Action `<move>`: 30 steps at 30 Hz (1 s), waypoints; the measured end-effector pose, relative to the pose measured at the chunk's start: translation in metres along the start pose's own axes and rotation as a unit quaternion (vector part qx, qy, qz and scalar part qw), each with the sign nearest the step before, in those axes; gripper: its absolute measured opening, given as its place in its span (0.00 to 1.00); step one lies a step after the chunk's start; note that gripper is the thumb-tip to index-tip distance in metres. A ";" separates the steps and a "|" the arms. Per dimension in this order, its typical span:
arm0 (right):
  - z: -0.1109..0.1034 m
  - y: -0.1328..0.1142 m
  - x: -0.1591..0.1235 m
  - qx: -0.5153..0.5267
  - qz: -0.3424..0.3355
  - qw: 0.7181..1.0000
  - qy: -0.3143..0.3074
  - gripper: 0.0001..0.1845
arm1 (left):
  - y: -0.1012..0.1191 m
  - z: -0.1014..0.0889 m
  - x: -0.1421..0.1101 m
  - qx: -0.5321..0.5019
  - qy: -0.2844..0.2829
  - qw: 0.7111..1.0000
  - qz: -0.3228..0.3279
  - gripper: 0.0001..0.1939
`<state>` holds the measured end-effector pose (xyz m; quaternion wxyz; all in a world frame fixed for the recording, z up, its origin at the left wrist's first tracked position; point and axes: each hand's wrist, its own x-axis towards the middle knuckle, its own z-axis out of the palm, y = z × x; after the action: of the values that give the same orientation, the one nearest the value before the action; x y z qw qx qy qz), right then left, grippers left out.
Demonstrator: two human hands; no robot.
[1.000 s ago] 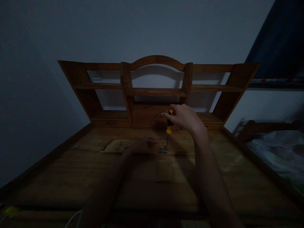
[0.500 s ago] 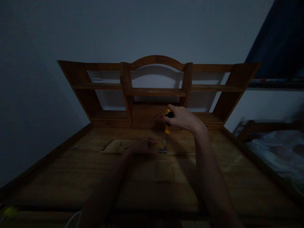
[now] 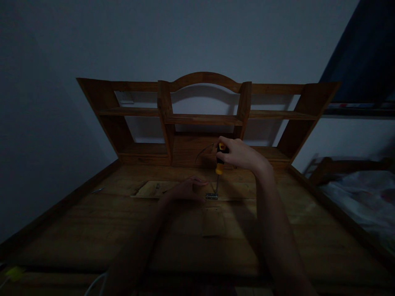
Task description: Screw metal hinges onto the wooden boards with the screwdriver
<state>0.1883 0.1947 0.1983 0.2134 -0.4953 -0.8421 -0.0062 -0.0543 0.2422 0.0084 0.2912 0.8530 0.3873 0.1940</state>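
My right hand (image 3: 239,152) is wrapped around the yellow-and-black handle of a screwdriver (image 3: 219,167). The screwdriver points down, nearly upright, its tip at the right end of a small metal hinge (image 3: 211,197). This hinge lies at the front edge of a thin pale wooden strip (image 3: 148,189). On its left side is my left hand (image 3: 185,189), low over the strip, with thumb and forefinger apart. Its lower fingertips lie at the hinge's left end; in the dim light I cannot tell whether they press on it.
Behind my hands, a wooden shelf unit (image 3: 203,119) stands against the wall on the desk top (image 3: 123,226). A small metal piece (image 3: 98,190) lies at the left. A yellow object (image 3: 15,273) and a pale cable (image 3: 94,283) are at the near left. Plastic-covered bedding (image 3: 361,197) is at the right.
The view has shifted very slightly. My right hand and the screwdriver's handle have moved a touch to the right, with the tip still at the hinge. My left hand stays in place.
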 end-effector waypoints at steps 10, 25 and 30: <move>0.002 0.000 0.001 0.019 0.021 0.999 -0.022 0.18 | 0.006 -0.003 -0.002 0.007 -0.007 1.000 -0.003 0.42; -0.017 0.001 -0.012 0.068 0.013 0.997 0.030 0.13 | -0.004 0.001 0.001 -0.002 -0.003 1.000 -0.004 0.43; -0.008 -0.006 -0.005 0.084 -0.018 0.996 0.003 0.13 | -0.004 0.002 0.000 -0.003 0.013 1.000 -0.013 0.41</move>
<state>0.1886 0.1857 0.2044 0.2563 -0.4601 -0.8480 0.0592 -0.0550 0.2437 0.0042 0.2915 0.8444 0.4013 0.2027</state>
